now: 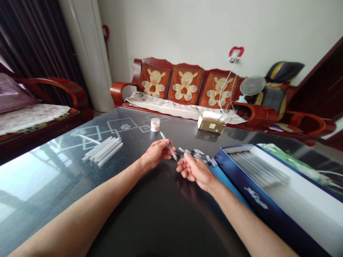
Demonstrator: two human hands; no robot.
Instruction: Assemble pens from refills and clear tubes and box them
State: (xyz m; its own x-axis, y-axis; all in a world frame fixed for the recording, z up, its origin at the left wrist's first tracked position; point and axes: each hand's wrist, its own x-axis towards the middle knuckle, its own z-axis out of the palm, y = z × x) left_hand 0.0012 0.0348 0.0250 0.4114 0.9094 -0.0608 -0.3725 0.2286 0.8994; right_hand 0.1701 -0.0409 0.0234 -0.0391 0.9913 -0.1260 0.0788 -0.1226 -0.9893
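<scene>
A pale pen barrel (168,145) with a pointed top end is pinched between the thumb and fingers of my left hand (158,153), tilted over the table. At its lower end is my right hand (195,170), thumb and fingers closed together; whatever they hold is too small to make out. Just beyond my right hand lies a loose pile of small grey and black pen caps (198,153). Off to the left, a stack of white pen barrels (103,151) rests on the dark table, with one barrel (90,139) apart behind it.
An open blue box (252,192) with a row of capped pens (258,167) inside stands at the right. A small white tub (155,125) and a tissue box (211,124) stand farther back on the glossy table (150,214). Behind it is a wooden sofa (120,91).
</scene>
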